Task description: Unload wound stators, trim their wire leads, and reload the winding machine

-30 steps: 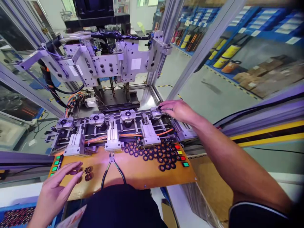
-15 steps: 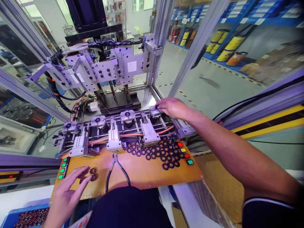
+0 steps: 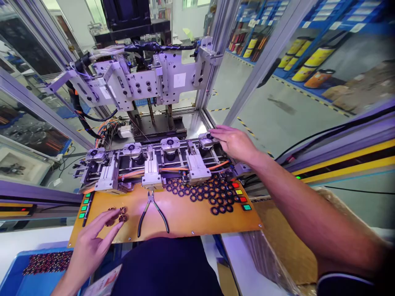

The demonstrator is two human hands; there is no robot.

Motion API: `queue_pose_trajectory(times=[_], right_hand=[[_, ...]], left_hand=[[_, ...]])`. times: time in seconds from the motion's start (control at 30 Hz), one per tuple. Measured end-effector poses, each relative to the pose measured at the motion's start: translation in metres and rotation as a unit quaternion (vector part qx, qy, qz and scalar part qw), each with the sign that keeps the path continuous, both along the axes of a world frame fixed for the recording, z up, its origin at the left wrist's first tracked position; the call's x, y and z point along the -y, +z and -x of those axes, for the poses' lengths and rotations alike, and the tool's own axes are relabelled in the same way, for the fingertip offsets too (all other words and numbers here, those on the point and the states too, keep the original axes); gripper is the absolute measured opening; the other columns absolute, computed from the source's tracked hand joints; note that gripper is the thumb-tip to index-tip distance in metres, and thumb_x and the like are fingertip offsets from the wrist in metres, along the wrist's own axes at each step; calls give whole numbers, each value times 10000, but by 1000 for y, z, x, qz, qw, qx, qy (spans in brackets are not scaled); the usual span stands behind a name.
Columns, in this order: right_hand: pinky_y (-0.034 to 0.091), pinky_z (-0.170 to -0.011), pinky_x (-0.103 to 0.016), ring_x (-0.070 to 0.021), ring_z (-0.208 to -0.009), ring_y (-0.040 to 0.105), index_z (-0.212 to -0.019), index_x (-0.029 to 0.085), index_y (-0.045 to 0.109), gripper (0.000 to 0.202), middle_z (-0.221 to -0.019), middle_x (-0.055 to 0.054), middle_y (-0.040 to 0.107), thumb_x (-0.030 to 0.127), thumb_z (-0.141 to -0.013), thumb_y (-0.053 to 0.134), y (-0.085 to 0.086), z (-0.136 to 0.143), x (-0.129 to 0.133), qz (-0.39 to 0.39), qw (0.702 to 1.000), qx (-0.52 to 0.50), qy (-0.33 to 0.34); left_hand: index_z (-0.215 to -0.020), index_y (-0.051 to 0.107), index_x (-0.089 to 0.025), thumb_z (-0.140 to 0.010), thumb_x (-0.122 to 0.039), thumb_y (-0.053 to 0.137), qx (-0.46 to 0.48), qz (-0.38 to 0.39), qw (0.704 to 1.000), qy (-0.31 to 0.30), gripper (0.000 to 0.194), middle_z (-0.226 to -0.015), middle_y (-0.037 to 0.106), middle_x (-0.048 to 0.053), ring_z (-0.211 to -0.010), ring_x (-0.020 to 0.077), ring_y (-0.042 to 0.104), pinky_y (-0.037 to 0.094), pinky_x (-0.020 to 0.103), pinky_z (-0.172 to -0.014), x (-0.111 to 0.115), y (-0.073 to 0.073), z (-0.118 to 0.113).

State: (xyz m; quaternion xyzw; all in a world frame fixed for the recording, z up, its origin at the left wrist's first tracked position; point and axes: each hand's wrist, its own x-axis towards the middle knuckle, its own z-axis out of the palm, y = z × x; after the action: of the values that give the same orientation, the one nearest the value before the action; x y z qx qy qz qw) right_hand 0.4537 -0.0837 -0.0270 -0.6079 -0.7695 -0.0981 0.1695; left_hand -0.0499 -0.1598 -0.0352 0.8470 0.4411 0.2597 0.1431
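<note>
My left hand (image 3: 95, 240) rests low over the orange panel, thumb and fingers apart around several small copper-wound rings (image 3: 122, 217) lying there. At the far right of a row of metal clamping fixtures, my right hand (image 3: 236, 143) has its fingers stretched out beside the end fixture (image 3: 207, 140). A dark ring sits in that fixture, close to the fingertips; whether they touch it I cannot tell. Cutting pliers (image 3: 151, 205) lie with handles spread between my hands. Many black rings (image 3: 212, 195) are laid out on the panel's right half.
Lit buttons stand at both panel edges, green ones (image 3: 82, 208) on the left. A blue bin (image 3: 15, 271) holding wound rings is at lower left. The winding machine head (image 3: 148, 84) hangs behind the fixtures, between aluminium posts (image 3: 271, 61). A cardboard box (image 3: 284, 238) stands right of the panel.
My right hand has drawn slightly back from the end fixture, its fingers straightening. My left hand stays around the copper-wound rings. The whole view has shifted a little.
</note>
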Motion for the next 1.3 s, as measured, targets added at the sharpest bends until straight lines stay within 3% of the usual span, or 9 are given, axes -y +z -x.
queue_pose_trajectory(times=[0.47,0.67,0.83,0.9,0.93,0.97,1.07,1.17,1.3], right_hand=[[472,-1021,-516,-326,-1297,525,-1181,100,697,442,-1312,-110,620,28,-824,446,-12,10,9,-15,998,-24,-59],[514,-977,-486,-315,-1251,570,-1033,136,754,393,-1188,-80,701,13,-761,500,-5,16,4,-18,998,-39,-52],[420,-1121,-453,-259,-1284,548,-1213,157,676,385,-1311,-84,633,135,-899,454,10,24,68,-161,971,-98,-145],[414,-1134,-431,-265,-1261,565,-1289,157,624,402,-1338,-124,606,234,-932,459,-1,32,116,-228,935,-150,-226],[423,-1132,-383,-258,-1247,577,-1267,223,641,389,-1325,-92,620,305,-913,502,-12,36,140,-219,897,-217,-315],[429,-1124,-343,-250,-1236,585,-1214,310,663,361,-1305,-48,637,385,-889,523,-26,41,161,-176,851,-278,-409],[513,-983,-516,-391,-1071,656,-1012,314,734,373,-1090,-154,716,522,-834,482,-73,51,206,-71,806,-329,-488],[565,-825,-599,-454,-928,687,-776,267,732,388,-833,-163,740,585,-750,511,-107,54,218,35,770,-370,-519],[593,-808,-550,-426,-944,694,-759,251,709,410,-823,-130,748,633,-677,583,-122,50,213,104,743,-388,-535]], left_hand=[[-1077,708,-208,-832,-391,681,27,61,997,24,307,-998,770,65,-779,174,744,632,239,-671,11,-16,9],[-1034,722,-204,-833,-433,661,27,88,995,36,310,-967,780,64,-750,177,749,627,231,-617,12,-19,13],[-1035,712,-224,-830,-482,639,6,74,994,84,338,-1013,780,63,-851,221,762,644,284,-697,23,-36,48],[-1021,702,-222,-821,-510,633,-5,67,986,153,357,-954,791,60,-813,233,768,647,319,-735,31,-53,72],[-1023,692,-218,-823,-521,625,-5,74,977,199,369,-913,794,59,-784,236,770,649,324,-721,35,-64,84],[-1032,681,-212,-827,-532,615,3,81,966,245,386,-880,795,60,-764,238,770,649,327,-704,39,-76,93],[-1105,639,-189,-825,-566,594,48,101,940,322,471,-909,791,90,-780,245,768,645,356,-730,45,-110,106],[-1198,594,-157,-810,-573,600,69,119,937,322,568,-1046,762,147,-841,256,759,620,420,-828,40,-128,101],[-1239,573,-150,-817,-494,622,64,123,947,291,547,-1136,725,152,-1062,282,696,526,492,-1000,27,-128,84]])
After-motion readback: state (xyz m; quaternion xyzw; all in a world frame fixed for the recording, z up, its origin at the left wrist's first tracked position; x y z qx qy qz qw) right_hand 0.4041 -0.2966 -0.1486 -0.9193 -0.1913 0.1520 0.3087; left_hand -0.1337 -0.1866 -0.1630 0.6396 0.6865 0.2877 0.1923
